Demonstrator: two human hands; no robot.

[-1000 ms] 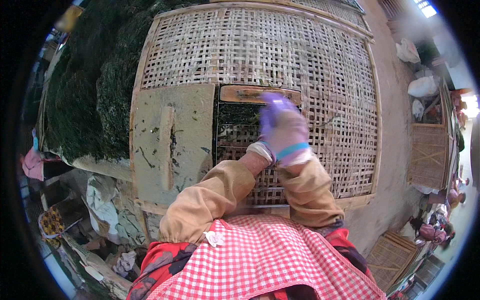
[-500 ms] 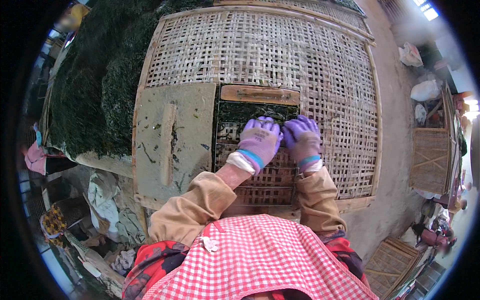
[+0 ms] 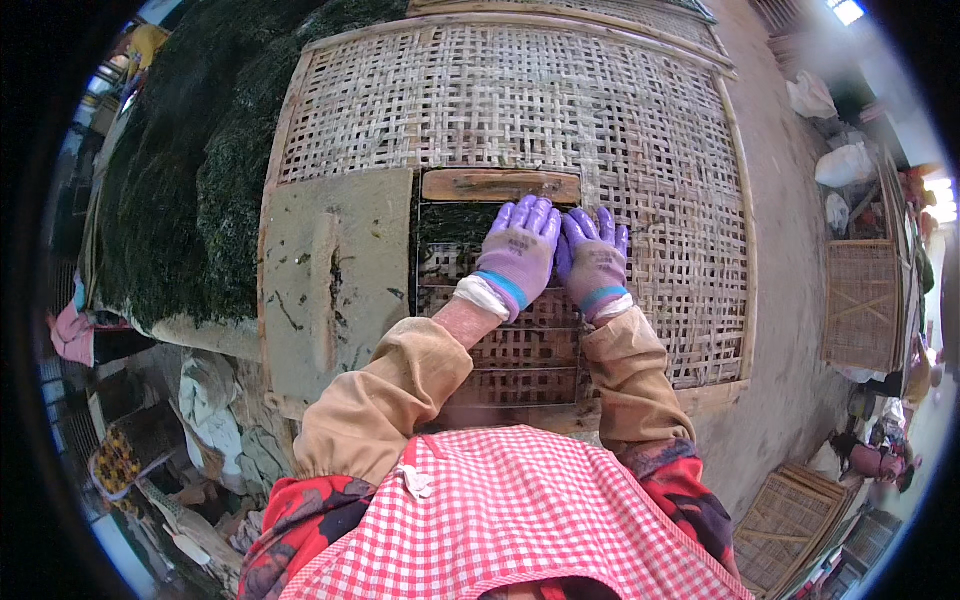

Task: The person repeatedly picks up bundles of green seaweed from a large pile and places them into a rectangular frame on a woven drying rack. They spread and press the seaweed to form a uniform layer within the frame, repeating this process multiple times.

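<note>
My left hand (image 3: 517,247), in a purple-and-grey knit glove, lies flat with fingers stretched out over a band of dark green stringy seaweed (image 3: 452,222). Beside it, my right hand (image 3: 596,258) in a matching glove rests at the band's right end, fingers extended and slightly spread. The seaweed fills the far row of a rectangular frame divided by thin crossbars (image 3: 525,370). A wooden strip (image 3: 500,186) borders that row on the far side. Through the nearer rows shows the woven bamboo mat (image 3: 510,90) underneath. How much seaweed is under my palms is hidden.
Left of the frame lies a greyish board (image 3: 375,260) with a raised handle (image 3: 325,290). A large heap of dark green seaweed (image 3: 165,200) covers the far left. Several lattice screens (image 3: 860,300) and white sacks (image 3: 843,165) stand to the right. Other people are at the edges.
Both hands have slid slightly away from me, and their bent fingers have straightened out flat. The whole view has shifted a little, moving the mat and board left.
</note>
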